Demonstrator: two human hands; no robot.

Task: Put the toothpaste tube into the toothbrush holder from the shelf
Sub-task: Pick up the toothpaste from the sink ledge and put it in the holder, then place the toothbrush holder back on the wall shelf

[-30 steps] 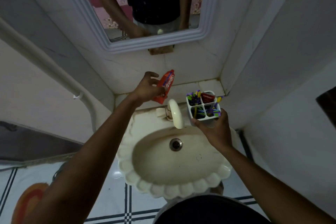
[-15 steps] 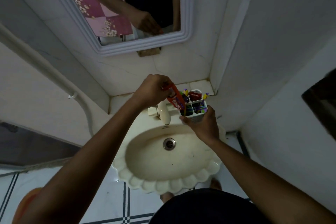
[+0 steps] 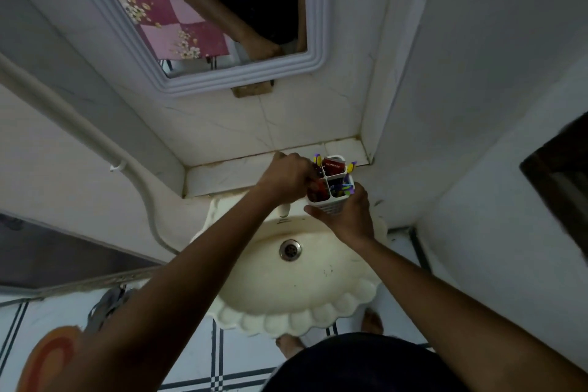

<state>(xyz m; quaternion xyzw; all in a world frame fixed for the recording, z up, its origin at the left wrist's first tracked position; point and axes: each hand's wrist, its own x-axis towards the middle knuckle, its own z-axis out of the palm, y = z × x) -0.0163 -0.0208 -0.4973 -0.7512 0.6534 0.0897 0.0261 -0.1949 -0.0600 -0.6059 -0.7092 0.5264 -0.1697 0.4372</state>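
The right hand [image 3: 345, 216] grips the white toothbrush holder [image 3: 331, 186] from below and from its 5 o'clock side, fingers wrapped on the slotted wall, holding it up over the back rim of the cream scalloped washbasin [image 3: 296, 280]. The holder has four compartments. The one at 12 o'clock holds a red Colgate tube [image 3: 332, 165]; the one at 3 o'clock holds dark and brightly coloured toothbrushes [image 3: 345, 189], with purple and yellow tips poking over the rim.

The left hand [image 3: 286, 180] sits at the holder's 9 o'clock, fingers curled together over the compartment at 7 o'clock. In that compartment stands the red toothpaste tube [image 3: 316, 191], mostly sunk below the rim; the fingertips are at its top, but whether they pinch it or merely touch it cannot be told.

The tiled shelf [image 3: 229, 170] runs behind the basin at 12 o'clock, just beyond the holder. The drain [image 3: 290, 249] lies at 6 o'clock from the hands. A framed mirror [image 3: 197, 41] hangs above, reflecting an arm and dark clothing.
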